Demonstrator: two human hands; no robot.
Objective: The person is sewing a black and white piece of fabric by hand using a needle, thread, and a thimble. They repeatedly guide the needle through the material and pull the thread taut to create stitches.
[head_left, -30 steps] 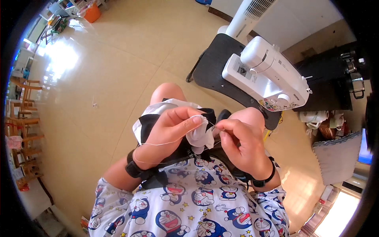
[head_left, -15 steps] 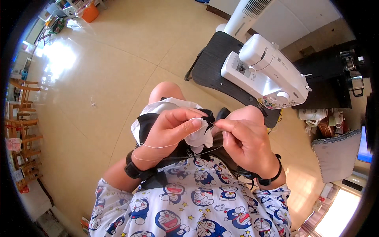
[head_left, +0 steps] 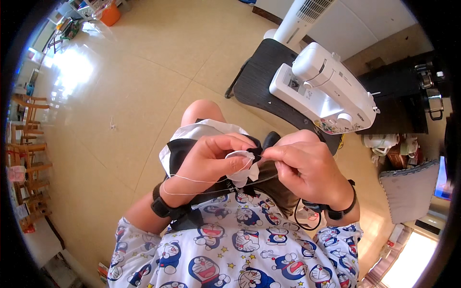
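Head view, work on the lap. Item: white cloth (head_left: 244,178), a bunched piece in front of the body, its upper edge gathered between thumb and fingers of the left hand (head_left: 211,161), which is closed in a narrow pinch. Item: black cloth (head_left: 179,150), spread beneath that hand over the lap, with a dark bit also at the pinched edge; whether both colours belong to one piece cannot be told. Item: right hand (head_left: 312,168), just beside, thumb and forefinger pressed together on a thin strand (head_left: 260,156), needle or thread, too fine to tell. Item: white thread (head_left: 197,180), one long loose length, looping across the left wrist. Condition: hand stitching, judged part done; the thread appears joined to the gathered edge, while the slack suggests more remains to be drawn through. No finishing knot or cut end can be made out; the number of stitches is hidden by the fingers. Surroundings: white sewing machine (head_left: 326,91) on a black table (head_left: 254,77), well apart from the hands; orange bucket (head_left: 110,16) on the far floor.
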